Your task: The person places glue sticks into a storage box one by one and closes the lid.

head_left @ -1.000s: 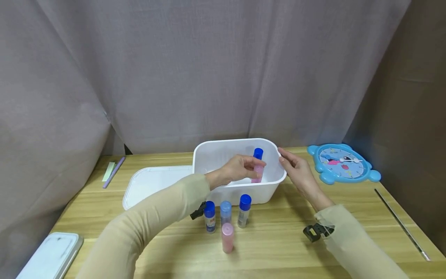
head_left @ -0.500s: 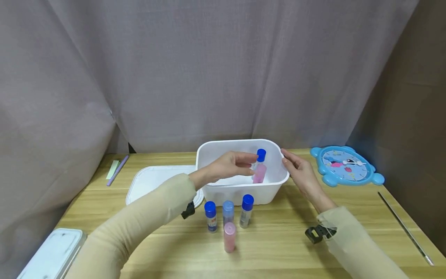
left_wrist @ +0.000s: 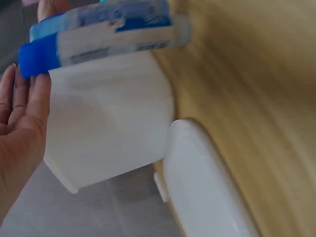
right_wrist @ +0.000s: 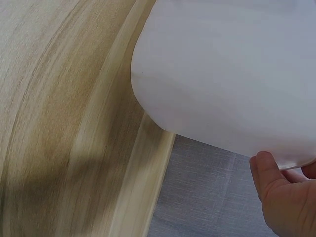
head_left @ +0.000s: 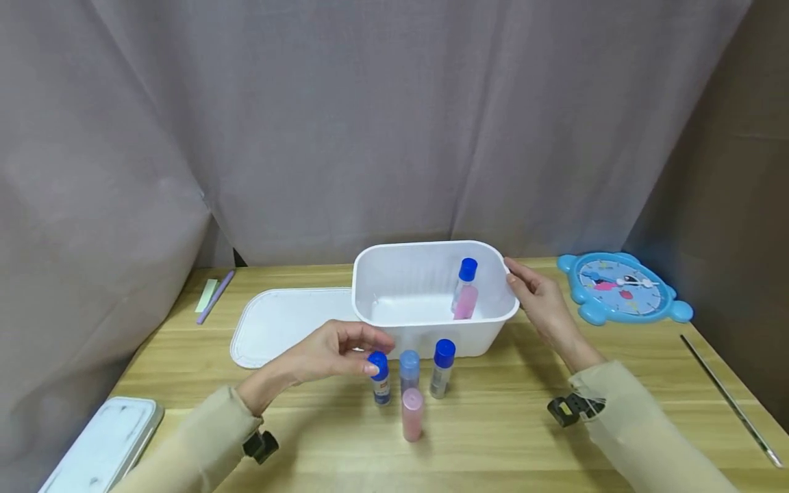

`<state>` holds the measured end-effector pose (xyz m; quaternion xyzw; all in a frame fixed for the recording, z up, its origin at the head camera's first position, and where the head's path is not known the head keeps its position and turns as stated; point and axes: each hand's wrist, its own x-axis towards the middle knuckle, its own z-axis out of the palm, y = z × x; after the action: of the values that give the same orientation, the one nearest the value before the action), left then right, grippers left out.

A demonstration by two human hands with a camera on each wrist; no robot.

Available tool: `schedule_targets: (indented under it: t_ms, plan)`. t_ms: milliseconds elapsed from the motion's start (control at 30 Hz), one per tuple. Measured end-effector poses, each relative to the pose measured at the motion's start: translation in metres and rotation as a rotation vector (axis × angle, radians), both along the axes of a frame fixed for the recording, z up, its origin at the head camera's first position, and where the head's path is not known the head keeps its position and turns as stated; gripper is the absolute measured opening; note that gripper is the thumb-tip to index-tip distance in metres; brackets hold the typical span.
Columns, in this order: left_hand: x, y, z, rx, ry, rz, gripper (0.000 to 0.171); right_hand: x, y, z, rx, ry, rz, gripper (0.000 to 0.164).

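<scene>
The left hand [head_left: 327, 352] is held open, thumb and fingers parted about the blue cap of the leftmost tube [head_left: 381, 389], stood upright on the tabletop [head_left: 493, 438]. The rim of the white bin [head_left: 425, 339] is pinched at its right end by the right hand [head_left: 542, 305]. Three more upright tubes [head_left: 412, 418] are grouped in front. Two others [head_left: 466, 302] are contained inside. A white lid [head_left: 283, 322] is laid leftward, a blue clock [head_left: 622, 287] rightward.
</scene>
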<state>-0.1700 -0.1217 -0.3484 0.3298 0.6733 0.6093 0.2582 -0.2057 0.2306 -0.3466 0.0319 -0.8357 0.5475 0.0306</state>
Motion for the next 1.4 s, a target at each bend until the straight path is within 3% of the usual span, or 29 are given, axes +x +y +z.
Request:
schedule_targets:
  t_ms: [233, 400, 500, 633, 800, 900, 1000, 1167, 1267, 1400]
  plan:
    - [0.004, 0.002, -0.024, 0.023, -0.036, -0.002, 0.044, 0.001, 0.003, -0.002, -0.06, 0.005, 0.026, 0.052]
    - [0.005, -0.001, -0.023, -0.02, 0.021, 0.031, 0.039, 0.0, 0.001, -0.002, -0.057, 0.004, 0.033, 0.051]
    - [0.003, -0.002, -0.008, -0.046, 0.062, 0.055, 0.036, 0.0, 0.001, -0.002, -0.057, 0.007, 0.034, 0.051]
    - [-0.005, -0.002, 0.029, -0.037, 0.078, 0.11, 0.04, 0.0, 0.001, 0.0, -0.04, 0.008, 0.023, 0.051]
    - [-0.027, 0.006, 0.074, 0.01, 0.097, 0.236, 0.04, -0.001, 0.001, -0.001, -0.034, -0.001, 0.009, 0.051]
    - [-0.044, 0.019, 0.086, 0.009, 0.148, 0.337, 0.038, 0.0, 0.001, -0.002, -0.044, -0.006, 0.012, 0.051]
    - [-0.063, 0.037, 0.081, 0.009, 0.144, 0.433, 0.038, 0.0, 0.001, -0.001, -0.049, -0.002, 0.013, 0.05]
    - [-0.087, 0.072, 0.051, -0.06, 0.094, 0.541, 0.035, -0.001, 0.0, 0.0, -0.05, 0.0, 0.01, 0.05]
    - [-0.094, 0.09, 0.034, -0.119, 0.067, 0.556, 0.033, 0.0, 0.0, -0.001, -0.042, -0.005, 0.008, 0.05]
    - [-0.099, 0.108, 0.023, -0.161, 0.039, 0.527, 0.028, 0.001, 0.0, -0.001, -0.042, -0.002, 0.007, 0.05]
